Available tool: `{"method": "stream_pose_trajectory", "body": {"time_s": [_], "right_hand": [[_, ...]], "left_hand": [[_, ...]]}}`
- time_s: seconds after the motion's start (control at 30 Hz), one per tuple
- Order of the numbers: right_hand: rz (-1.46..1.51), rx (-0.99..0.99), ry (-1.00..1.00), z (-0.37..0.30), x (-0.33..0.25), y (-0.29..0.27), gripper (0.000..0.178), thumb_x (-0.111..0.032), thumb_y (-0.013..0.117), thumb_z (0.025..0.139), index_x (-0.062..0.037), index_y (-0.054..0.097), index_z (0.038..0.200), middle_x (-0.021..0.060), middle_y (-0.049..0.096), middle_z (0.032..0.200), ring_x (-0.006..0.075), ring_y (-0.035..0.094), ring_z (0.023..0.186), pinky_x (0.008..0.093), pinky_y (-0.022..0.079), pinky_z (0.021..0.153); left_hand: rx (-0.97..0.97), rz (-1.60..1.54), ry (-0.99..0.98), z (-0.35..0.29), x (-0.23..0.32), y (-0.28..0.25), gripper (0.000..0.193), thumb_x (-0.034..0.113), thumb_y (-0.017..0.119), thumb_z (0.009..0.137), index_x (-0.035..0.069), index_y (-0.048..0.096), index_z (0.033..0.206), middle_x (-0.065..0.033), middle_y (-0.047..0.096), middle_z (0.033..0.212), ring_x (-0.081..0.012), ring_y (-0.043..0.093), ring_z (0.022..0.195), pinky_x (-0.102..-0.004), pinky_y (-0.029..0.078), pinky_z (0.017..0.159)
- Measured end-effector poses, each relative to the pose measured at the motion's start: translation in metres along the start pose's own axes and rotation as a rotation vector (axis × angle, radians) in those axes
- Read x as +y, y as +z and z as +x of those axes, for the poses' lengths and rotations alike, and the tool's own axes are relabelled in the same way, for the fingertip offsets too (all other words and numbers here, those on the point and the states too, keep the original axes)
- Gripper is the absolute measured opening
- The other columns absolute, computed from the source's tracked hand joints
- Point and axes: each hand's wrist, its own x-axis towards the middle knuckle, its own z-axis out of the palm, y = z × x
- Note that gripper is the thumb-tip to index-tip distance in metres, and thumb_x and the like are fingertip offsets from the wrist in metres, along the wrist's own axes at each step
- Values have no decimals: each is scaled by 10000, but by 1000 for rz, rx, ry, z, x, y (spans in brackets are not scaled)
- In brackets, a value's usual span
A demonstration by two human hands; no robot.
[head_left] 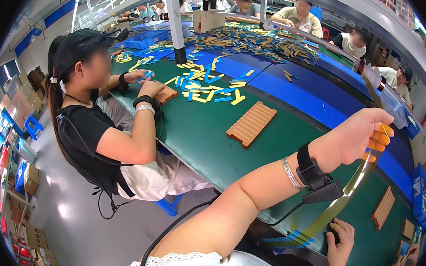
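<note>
Running diagonally from upper right to lower left, a long, thin, glossy yellowish strip (350, 192) spans above the green table (209, 148). The left hand (356, 139), orange caps on its fingertips (376, 142), curls closed around its upper part; the right hand (341, 240) pinches its lower, blue-striped end.

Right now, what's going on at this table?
A person sits at a long green table. Their left hand, wearing orange fingertip covers, is raised above it, closed on a long thin strip that runs down toward the right hand at the near edge. A ribbed brown tray lies ahead on the table. To the left, a co-worker in black handles blue and yellow sticks beside another brown tray. A big stick pile lies farther back.
</note>
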Motion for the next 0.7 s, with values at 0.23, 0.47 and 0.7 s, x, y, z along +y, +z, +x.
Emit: {"method": "stream_pose_trajectory", "body": {"time_s": [0.23, 0.47, 0.7], "right_hand": [[-6, 15, -13, -1, 0, 3, 191, -116, 694, 873, -48, 732, 1046, 133, 698, 1169, 336, 614, 1084, 413, 472, 964], [-12, 26, -9, -4, -3, 4, 188, -103, 697, 872, -41, 731, 1046, 129, 702, 1168, 331, 617, 1086, 416, 475, 965], [-23, 22, -2, -4, -2, 4, 188, -107, 694, 876, -38, 730, 1047, 131, 701, 1169, 331, 616, 1094, 415, 474, 969]], "left_hand": [[-2, 24, -7, -2, 0, -1, 361, 451, 638, 846, 102, 621, 933, -16, 572, 860, -179, 530, 843, -375, 390, 829], [15, 27, -1, -8, 2, 1, 366, 458, 637, 845, 104, 616, 935, -17, 560, 874, -176, 525, 860, -370, 389, 842], [19, 32, 9, -8, 2, 1, 366, 455, 638, 840, 104, 611, 939, -12, 550, 870, -166, 524, 856, -367, 389, 840]]}}
